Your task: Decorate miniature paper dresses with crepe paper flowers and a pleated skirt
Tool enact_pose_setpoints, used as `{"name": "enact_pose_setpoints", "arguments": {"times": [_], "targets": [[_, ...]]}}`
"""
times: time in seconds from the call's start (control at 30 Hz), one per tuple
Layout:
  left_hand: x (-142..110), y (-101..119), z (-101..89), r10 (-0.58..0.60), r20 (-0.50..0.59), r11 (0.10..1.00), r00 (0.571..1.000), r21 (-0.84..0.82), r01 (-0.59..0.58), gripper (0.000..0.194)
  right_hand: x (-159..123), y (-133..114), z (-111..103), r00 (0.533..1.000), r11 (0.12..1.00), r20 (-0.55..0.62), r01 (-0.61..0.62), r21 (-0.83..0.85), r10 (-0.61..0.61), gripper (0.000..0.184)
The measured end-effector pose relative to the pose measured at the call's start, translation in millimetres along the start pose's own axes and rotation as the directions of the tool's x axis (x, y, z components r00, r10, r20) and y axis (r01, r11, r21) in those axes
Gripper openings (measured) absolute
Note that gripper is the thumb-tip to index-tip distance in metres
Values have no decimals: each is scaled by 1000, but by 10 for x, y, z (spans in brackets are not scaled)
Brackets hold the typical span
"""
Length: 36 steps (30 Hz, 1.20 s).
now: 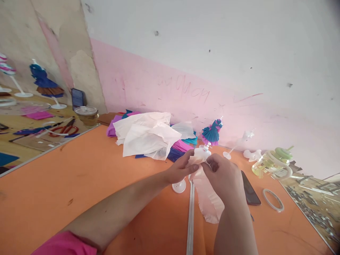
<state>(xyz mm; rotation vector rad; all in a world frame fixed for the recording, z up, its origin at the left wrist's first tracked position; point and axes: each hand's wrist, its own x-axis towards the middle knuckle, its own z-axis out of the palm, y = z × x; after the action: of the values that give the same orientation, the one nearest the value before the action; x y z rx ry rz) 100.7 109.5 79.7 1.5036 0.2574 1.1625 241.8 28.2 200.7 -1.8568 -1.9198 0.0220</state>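
Both my hands meet over the orange table (79, 184). My left hand (180, 166) pinches the upper part of a small white doll figure (203, 152) wrapped in pale pink crepe paper (208, 198). My right hand (225, 177) is closed around the same paper wrap from the right, fingers pressed against it. The paper hangs down like a ruffled skirt below my hands. A white round stand base (179, 186) sits on the table just under my left hand.
A heap of white, purple, blue and pink crepe paper (148, 136) lies by the wall. A finished blue and pink paper doll (211, 132), a bare white doll stand (239, 143), a green-capped bottle (271, 163), a dark phone (250, 193) and a tape ring (273, 199) lie right. Scissors (62, 129) and a jar (86, 115) sit left.
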Motion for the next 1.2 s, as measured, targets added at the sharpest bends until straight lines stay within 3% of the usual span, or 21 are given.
{"name": "enact_pose_setpoints", "arguments": {"times": [0.33,0.53,0.7,0.87,1.0,1.1,1.2], "targets": [[21,-33,-39,-26,16,1000,1000,-6,26,40,18,55,-29,999,997,26,-25,69,23,24],[8,-35,-41,-99,7,995,995,20,99,47,33,49,2,995,993,-87,63,101,-55,24],[13,0,-42,-134,9,990,991,-45,134,46,49,54,-4,996,995,-90,24,95,-16,29],[45,6,-82,-145,-18,987,989,-68,144,44,36,88,-67,999,987,47,8,164,-16,30],[37,-36,-124,-199,-144,980,969,-1,201,40,41,204,-50,979,984,204,-17,175,-19,21],[26,-75,-149,-208,-199,975,958,32,218,38,27,306,-73,972,977,236,-37,210,-13,13],[24,-112,-159,-199,-213,975,957,55,215,38,-27,371,-134,978,964,206,-34,265,-22,20]]}}
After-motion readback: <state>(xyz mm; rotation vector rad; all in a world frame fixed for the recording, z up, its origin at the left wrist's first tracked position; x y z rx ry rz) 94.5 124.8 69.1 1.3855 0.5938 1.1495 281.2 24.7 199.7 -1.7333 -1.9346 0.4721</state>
